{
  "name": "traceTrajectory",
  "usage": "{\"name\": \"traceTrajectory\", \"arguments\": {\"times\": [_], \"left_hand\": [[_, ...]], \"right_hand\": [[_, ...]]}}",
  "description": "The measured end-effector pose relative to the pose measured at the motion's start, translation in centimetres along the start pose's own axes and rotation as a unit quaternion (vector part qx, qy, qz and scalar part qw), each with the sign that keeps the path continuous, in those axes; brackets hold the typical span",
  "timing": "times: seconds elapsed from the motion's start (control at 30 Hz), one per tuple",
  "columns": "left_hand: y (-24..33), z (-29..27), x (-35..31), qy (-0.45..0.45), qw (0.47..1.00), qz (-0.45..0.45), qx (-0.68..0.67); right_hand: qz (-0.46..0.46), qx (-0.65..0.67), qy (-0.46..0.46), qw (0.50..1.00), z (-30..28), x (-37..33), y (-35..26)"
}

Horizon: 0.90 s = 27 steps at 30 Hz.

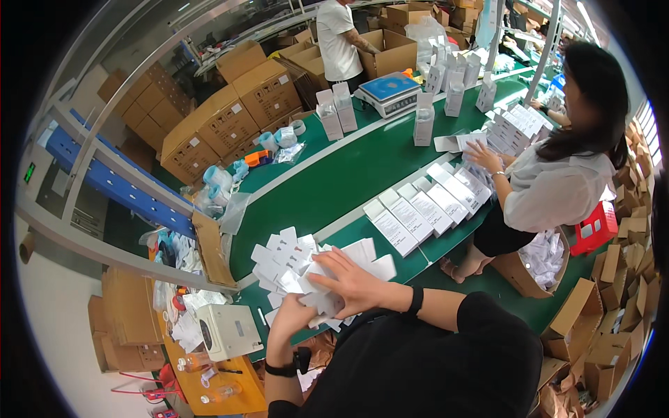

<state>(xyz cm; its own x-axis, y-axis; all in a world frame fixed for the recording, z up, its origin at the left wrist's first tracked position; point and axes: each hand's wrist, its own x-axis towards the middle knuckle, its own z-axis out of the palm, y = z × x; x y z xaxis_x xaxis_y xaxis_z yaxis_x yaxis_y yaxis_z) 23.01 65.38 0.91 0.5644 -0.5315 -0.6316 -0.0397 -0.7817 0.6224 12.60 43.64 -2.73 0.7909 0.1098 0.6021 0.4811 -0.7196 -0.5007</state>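
Note:
Close to my body, at the near end of the green bench, both my hands are on a small white folding carton [324, 303]. My left hand [291, 317] grips its near left side, the fingers partly hidden. From the right, my right hand [350, 282] reaches over it, thumb and fingers bent around the card. Flat white carton blanks [282, 259] with flaps and cut-outs lie spread just beyond my hands. More white blanks [376, 265] stick out past my right hand.
A row of white boxes [411, 212] lies along the bench to the right, beside a co-worker [557, 181]. A scale [390, 94] and upright boxes [423, 125] stand across the green belt [306, 188]. At left sits a beige machine [230, 331]. Brown cartons [230, 118] are stacked behind.

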Motion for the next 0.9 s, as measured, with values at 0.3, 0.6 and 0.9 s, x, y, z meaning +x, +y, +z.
{"name": "traceTrajectory", "arguments": {"times": [0.3,0.6,0.9], "left_hand": [[5.2,2.2,1.9,0.072,0.776,0.536,-0.323],[8.7,7.2,3.1,0.139,0.795,0.519,-0.280],[7.3,9.2,4.7,0.006,0.797,0.385,-0.466]], "right_hand": [[0.209,0.198,0.055,0.956,-5.4,0.6,-1.8],[0.309,0.265,0.227,0.885,-6.1,0.6,-4.8],[0.339,0.254,0.235,0.875,-4.4,-0.8,-3.0]]}}
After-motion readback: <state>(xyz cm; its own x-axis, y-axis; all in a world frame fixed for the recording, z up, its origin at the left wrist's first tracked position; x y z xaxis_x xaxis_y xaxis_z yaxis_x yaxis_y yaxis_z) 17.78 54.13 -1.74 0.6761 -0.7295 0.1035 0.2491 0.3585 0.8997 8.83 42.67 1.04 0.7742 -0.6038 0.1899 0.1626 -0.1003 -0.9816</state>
